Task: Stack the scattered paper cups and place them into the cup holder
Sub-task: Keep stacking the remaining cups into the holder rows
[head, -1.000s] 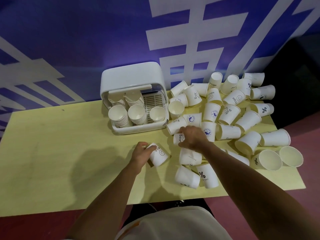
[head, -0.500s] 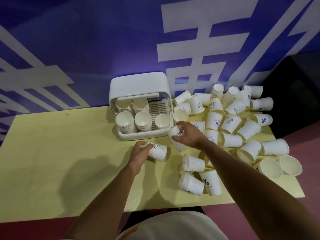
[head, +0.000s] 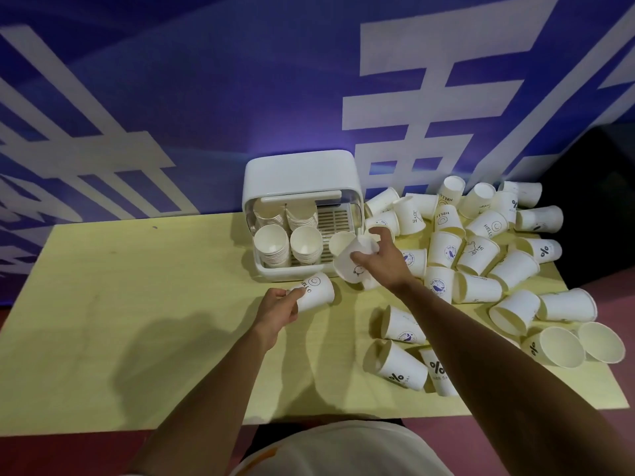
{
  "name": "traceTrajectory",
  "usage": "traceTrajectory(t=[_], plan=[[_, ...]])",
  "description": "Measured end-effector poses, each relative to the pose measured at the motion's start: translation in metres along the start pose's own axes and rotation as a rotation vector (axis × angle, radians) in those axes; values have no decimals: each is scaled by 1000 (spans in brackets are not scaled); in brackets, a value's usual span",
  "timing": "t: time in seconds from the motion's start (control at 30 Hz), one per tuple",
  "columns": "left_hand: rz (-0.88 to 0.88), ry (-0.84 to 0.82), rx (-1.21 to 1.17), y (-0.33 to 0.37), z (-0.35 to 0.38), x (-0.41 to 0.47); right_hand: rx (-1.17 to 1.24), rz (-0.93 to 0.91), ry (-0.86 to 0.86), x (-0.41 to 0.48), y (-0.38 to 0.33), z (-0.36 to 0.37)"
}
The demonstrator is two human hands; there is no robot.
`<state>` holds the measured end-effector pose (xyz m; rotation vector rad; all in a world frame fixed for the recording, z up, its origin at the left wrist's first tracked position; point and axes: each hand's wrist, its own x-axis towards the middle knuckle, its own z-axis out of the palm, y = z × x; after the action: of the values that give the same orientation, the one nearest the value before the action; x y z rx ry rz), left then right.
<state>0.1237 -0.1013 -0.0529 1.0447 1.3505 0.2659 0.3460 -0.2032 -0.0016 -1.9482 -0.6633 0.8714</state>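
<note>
A person in a white shirt (head: 343, 448) leans over a yellow bench (head: 137, 321), both bare forearms reaching forward above a reddish floor (head: 51, 451). Close to the front edge, right of centre, 3 cups (head: 398, 364) lie on their sides, 2 of them printed with a percent sign. The left hand (head: 278, 309) curls its fingers round the base of a HELLO cup (head: 314, 292), which lies on its side with its mouth pointing right, towards the other hand. Just beyond it, the right hand (head: 381, 259) grips a tilted cup (head: 354, 266) from above, fingers wrapped over its base end and its mouth angled down and left, just in front of the right front corner of the holder (head: 302, 173). The white holder stands open toward the camera near the bench's back edge. Inside it are 4 stacks (head: 271, 243), 2 in front and 2 behind, filling its left and middle slots. A single cup (head: 342, 240) sits at the right, over a slatted tray. To the right of the holder, loose cups (head: 481, 249) crowd the far right of the bench, most on their sides, some touching or overlapping. A blue banner (head: 240, 80) with large white lettering fills the background.
</note>
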Motion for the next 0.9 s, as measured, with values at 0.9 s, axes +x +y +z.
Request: traceTrajectory(t=[0.9], plan=[[-21,-272,-8,14,-12,-8,331,216,144,10,2,17]])
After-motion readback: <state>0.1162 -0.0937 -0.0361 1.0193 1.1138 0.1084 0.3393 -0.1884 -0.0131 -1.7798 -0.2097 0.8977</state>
